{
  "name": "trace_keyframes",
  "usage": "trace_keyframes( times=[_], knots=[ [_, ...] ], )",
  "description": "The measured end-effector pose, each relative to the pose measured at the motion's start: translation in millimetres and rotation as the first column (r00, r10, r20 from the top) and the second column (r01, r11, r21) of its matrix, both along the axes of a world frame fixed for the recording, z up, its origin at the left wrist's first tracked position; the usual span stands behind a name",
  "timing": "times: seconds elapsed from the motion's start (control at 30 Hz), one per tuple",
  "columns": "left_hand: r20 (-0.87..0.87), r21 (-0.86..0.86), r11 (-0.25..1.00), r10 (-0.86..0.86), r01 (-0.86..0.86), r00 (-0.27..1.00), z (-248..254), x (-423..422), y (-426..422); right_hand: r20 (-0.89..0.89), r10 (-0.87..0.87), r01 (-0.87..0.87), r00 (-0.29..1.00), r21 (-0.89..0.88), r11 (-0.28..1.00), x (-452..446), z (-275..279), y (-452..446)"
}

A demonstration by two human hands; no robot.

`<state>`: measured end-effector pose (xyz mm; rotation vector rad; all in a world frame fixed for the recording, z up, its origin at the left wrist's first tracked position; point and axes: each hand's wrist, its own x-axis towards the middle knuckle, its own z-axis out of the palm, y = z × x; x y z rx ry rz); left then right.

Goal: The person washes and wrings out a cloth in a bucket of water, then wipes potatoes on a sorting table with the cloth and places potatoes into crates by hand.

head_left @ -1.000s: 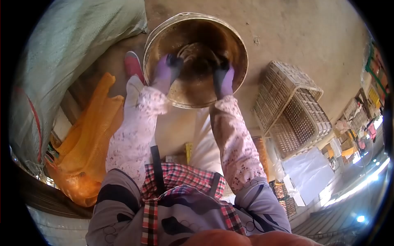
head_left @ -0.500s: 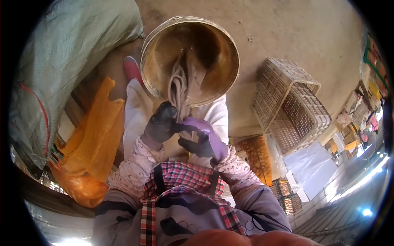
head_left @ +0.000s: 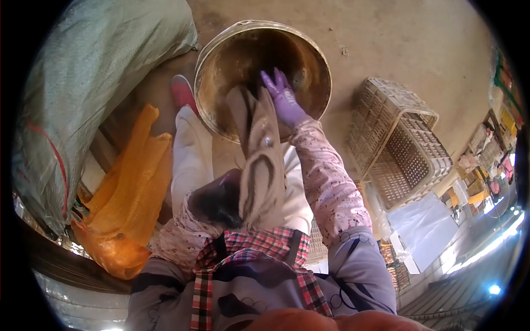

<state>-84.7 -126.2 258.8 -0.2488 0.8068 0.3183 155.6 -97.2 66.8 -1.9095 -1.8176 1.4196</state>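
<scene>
A long, folded brown cloth (head_left: 262, 165) stretches from near my apron up into the mouth of a stained bucket (head_left: 212, 124) that stands between my legs. My left hand (head_left: 218, 201), in a dark glove, grips the near end of the cloth at its left edge; its fingers are partly hidden behind the fabric. In a purple glove, my right hand (head_left: 284, 100) reaches over the bucket's near rim with its fingers stretched out and apart. It lies right beside the cloth's far end; whether it touches the cloth I cannot tell.
On the right stand pale plastic crates (head_left: 400, 149), with a white sheet-wrapped board (head_left: 425, 231) below them. An orange mesh bag (head_left: 130, 187) lies on the left, beneath a large pale green woven sack (head_left: 105, 83). My red shoe (head_left: 182, 91) is beside the bucket.
My right hand has left the cloth's near end and moved forward over the bucket, its fingers spreading. My left hand has drawn back toward my apron, bringing the cloth nearer.
</scene>
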Motion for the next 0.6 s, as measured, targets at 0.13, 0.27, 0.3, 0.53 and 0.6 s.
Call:
trace_keyframes(
  times=[0.13,0.27,0.3,0.53,0.6],
  knots=[
    [-0.039,-0.071,0.990,0.118,-0.121,0.992,-19,18,10,-0.274,0.039,-0.118,0.961,-0.280,0.953,-23,11,8],
    [-0.049,-0.086,0.954,0.283,-0.286,0.958,-72,29,48,-0.530,-0.453,0.213,0.717,-0.452,0.866,-7,33,-13],
    [-0.046,-0.088,0.942,0.321,-0.324,0.946,-87,30,61,-0.472,-0.729,0.373,0.496,-0.642,0.670,-2,55,-7],
    [-0.260,0.057,0.937,0.348,-0.345,0.901,-134,65,110,0.294,-0.300,0.325,0.907,-0.036,0.945,13,-119,-59],
    [-0.385,0.026,0.954,0.286,-0.300,0.878,-133,65,104,0.365,-0.095,0.131,0.926,-0.076,0.988,17,-145,-48]
  ],
)
